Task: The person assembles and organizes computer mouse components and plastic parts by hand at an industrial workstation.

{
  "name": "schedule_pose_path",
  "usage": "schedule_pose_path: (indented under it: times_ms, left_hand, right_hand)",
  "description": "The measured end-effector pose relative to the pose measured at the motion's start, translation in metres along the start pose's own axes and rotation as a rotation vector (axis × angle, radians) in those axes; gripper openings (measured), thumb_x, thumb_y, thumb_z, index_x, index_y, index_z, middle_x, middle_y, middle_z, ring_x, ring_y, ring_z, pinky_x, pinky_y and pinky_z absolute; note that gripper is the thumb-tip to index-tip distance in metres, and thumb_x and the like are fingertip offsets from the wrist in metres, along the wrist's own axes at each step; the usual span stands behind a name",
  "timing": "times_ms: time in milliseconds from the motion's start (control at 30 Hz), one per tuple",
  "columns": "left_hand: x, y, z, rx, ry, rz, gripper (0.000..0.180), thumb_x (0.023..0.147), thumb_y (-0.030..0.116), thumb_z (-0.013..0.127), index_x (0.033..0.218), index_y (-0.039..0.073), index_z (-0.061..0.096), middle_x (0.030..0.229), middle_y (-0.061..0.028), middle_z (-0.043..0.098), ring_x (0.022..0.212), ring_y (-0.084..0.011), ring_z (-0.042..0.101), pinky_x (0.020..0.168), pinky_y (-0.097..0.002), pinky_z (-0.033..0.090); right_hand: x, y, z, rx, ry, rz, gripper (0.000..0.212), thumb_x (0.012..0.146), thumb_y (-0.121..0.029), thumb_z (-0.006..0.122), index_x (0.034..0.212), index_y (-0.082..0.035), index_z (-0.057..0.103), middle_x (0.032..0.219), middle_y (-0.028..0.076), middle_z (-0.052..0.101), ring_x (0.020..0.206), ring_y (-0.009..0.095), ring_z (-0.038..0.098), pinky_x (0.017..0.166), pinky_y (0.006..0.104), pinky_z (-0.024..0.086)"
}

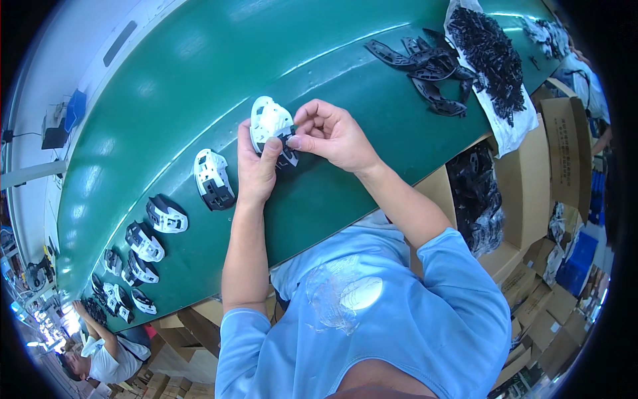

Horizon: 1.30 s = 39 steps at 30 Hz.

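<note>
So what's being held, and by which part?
The left hand holds a white and black shell by its lower left side, thumb in front. The right hand is at its lower right edge; its grip there is unclear.

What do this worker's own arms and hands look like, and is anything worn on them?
They are human arms. The forearms are bare below short, light-blue sleeves that match the shirt. The left hand and right hand wear no gloves. No watch, bracelet or cable shows at either wrist.
</note>
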State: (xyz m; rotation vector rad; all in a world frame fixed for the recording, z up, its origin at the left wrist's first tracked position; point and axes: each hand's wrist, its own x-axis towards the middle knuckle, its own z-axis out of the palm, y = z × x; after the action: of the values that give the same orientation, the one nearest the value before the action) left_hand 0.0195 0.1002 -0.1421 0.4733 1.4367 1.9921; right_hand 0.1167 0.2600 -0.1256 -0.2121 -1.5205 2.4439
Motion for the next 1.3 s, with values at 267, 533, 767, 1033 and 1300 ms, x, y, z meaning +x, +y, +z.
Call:
schedule_pose_path:
  times_ms: [267, 533, 767, 1033, 1300]
  left_hand:
    - [-0.004, 0.002, 0.004, 0.062, -0.040, 0.085, 0.071, 0.089, 0.036, 0.084, 0.135, 0.004, 0.041, 0.117, -0.0074, 0.062, 0.103, -0.0144, 0.063, 0.083, -0.0298, 0.054]
    - [0.000, 0.005, 0.013, 0.174, -0.035, 0.056, 0.067, 0.088, 0.017, 0.081, 0.139, 0.003, 0.039, 0.116, -0.0086, 0.061, 0.103, -0.0175, 0.063, 0.085, -0.0312, 0.054]
    - [0.007, 0.000, -0.016, -0.158, -0.089, -0.012, 0.076, 0.088, 0.031, 0.071, 0.145, -0.011, 0.042, 0.109, -0.0115, 0.064, 0.081, -0.0173, 0.064, 0.071, -0.0319, 0.056]
    - [0.004, -0.003, -0.002, -0.065, -0.188, 0.009, 0.081, 0.086, 0.036, 0.073, 0.147, -0.008, 0.043, 0.109, -0.0113, 0.065, 0.082, -0.0165, 0.065, 0.072, -0.0309, 0.056]
    - [0.018, 0.019, 0.014, -0.722, -0.401, -0.225, 0.090, 0.084, 0.058, 0.066, 0.145, -0.006, 0.049, 0.148, -0.0334, 0.046, 0.074, -0.0195, 0.054, 0.065, -0.0309, 0.049]
  right_hand:
    - [-0.003, 0.003, -0.006, -0.247, 0.058, -0.044, 0.022, 0.090, 0.000, 0.078, 0.104, -0.004, 0.062, 0.090, -0.001, 0.065, 0.084, 0.004, 0.063, 0.074, 0.0188, 0.052]
    - [0.000, 0.014, -0.009, -0.160, -0.036, -0.036, 0.017, 0.092, -0.009, 0.077, 0.106, -0.002, 0.069, 0.091, 0.001, 0.070, 0.084, 0.006, 0.065, 0.077, 0.0230, 0.053]
    - [-0.033, -0.054, -0.034, -0.820, 0.228, -0.378, 0.012, 0.089, -0.014, 0.079, 0.097, -0.005, 0.078, 0.085, 0.004, 0.076, 0.076, 0.006, 0.065, 0.067, 0.0272, 0.053]
    - [0.060, -0.110, -0.156, -1.769, 0.197, -0.274, 0.036, 0.089, -0.028, 0.073, 0.119, -0.009, 0.072, 0.108, 0.014, 0.072, 0.103, 0.038, 0.067, 0.091, 0.0467, 0.054]
    - [0.028, -0.088, -0.046, -1.060, -0.031, -0.660, 0.022, 0.080, -0.005, 0.080, 0.102, -0.006, 0.076, 0.099, 0.011, 0.073, 0.083, 0.026, 0.073, 0.076, 0.0347, 0.059]
